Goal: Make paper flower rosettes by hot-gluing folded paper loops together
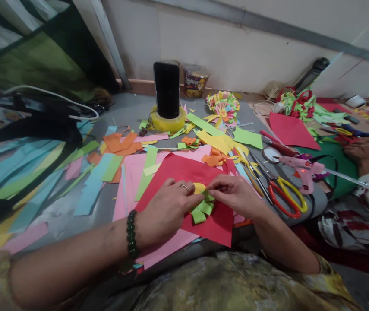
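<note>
red paper, a sheet (171, 172) turned cornerwise near the bench's front edge, carries the small piece between my hands: folded green strips (200, 212) and a rounded yellow scrap (199, 188). the green strips lie to the right of my left hand (166, 207) and to the left of my right hand (236, 196), with neither clearly nearer, since both sets of fingers are at the paper. the yellow scrap's long axis runs roughly left to right, its right end pointing at my right fingertips, while the green folds fan away from it toward the front edge. my left hand lies low, palm down, fingers bent and the forefinger laid across the near side of the yellow; its thumb is hidden, so i cannot tell whether it grips anything. my right hand is narrow, thumb and forefinger seeming to pinch the green at its upper right. pink paper (168, 252) sticks out from under the red, toward the front edge. off toward the bench's right edge, well apart from the green, lie the scissors (288, 199) and the pink glue gun (305, 172), on my right hand's side.
</note>
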`<state>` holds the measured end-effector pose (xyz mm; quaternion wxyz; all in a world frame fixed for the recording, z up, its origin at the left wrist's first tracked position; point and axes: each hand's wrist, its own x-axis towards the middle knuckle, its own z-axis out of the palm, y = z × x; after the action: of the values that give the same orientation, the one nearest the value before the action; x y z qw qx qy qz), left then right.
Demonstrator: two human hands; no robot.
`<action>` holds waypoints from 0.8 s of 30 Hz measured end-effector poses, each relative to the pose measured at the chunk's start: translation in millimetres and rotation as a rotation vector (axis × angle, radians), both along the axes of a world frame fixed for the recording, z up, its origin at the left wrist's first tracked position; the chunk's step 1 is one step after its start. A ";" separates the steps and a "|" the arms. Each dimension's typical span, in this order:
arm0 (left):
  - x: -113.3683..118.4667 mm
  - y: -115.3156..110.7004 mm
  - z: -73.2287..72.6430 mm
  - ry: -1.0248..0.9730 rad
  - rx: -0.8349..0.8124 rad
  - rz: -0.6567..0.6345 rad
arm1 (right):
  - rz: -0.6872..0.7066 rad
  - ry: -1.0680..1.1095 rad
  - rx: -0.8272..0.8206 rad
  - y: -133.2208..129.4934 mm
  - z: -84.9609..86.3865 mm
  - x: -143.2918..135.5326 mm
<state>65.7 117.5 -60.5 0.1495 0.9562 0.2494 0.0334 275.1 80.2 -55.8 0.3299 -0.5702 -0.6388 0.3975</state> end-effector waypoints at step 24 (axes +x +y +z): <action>-5.1 -0.1 1.9 -0.055 -0.059 0.054 | 0.294 -0.657 0.494 -10.7 5.0 10.5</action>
<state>60.5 117.4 -58.6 0.1836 0.9430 0.2717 0.0563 285.7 69.5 -50.7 0.1754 -0.4735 -0.8600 0.0729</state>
